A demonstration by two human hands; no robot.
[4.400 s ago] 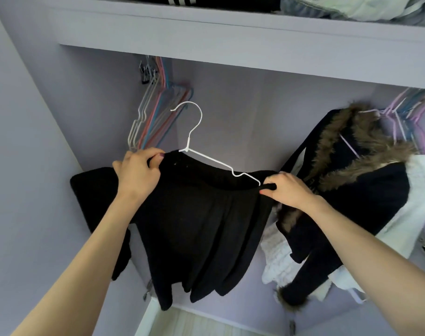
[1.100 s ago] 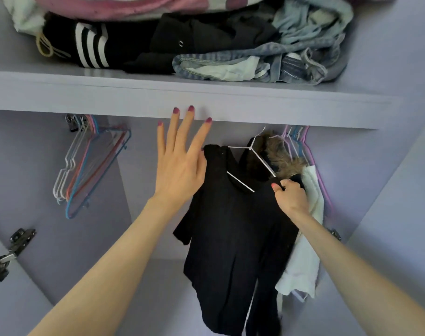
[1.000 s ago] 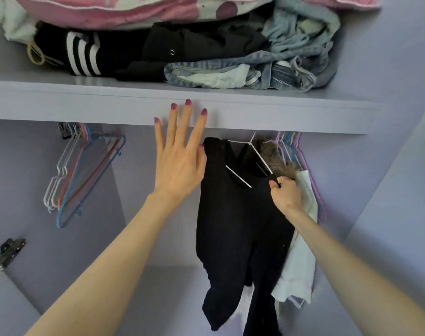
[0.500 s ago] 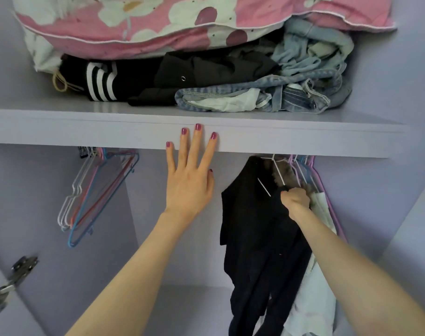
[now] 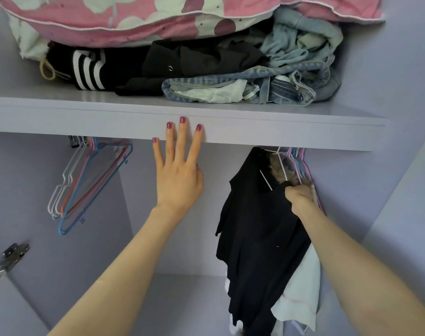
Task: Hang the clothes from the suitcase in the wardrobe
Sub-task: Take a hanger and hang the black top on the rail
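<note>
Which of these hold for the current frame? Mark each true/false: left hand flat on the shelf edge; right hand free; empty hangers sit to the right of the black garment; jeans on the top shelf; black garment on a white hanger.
1. The left hand lies open with straight fingers against the shelf front edge. True.
2. The right hand is free. False: it grips the black garment near its shoulder.
3. The empty hangers hang right of the black garment. False: they hang to its left.
4. Jeans lie on the top shelf. True.
5. The black garment is on a white hanger. True.
</note>
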